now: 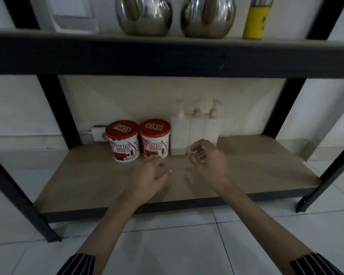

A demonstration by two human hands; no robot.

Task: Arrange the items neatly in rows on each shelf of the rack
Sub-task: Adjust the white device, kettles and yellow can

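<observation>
On the bottom shelf (256, 175) of the black rack, two red-lidded white tubs (123, 141) (155, 138) stand side by side at the back. Right of them stands a row of three white pump bottles (179, 133) (196, 130) (213, 128). My left hand (149, 175) hovers over the shelf just in front of the right tub, fingers loosely curled, holding nothing. My right hand (207, 161) hangs in front of the bottles, fingers loosely curled and empty.
The upper shelf (167, 56) carries two shiny metal pots (143, 15) (208, 16), a yellow can (256, 18) and a white container (72, 14). A white power strip (97, 132) lies behind the left tub. Black uprights (56, 108) (286, 108) flank the shelf above a white tiled floor.
</observation>
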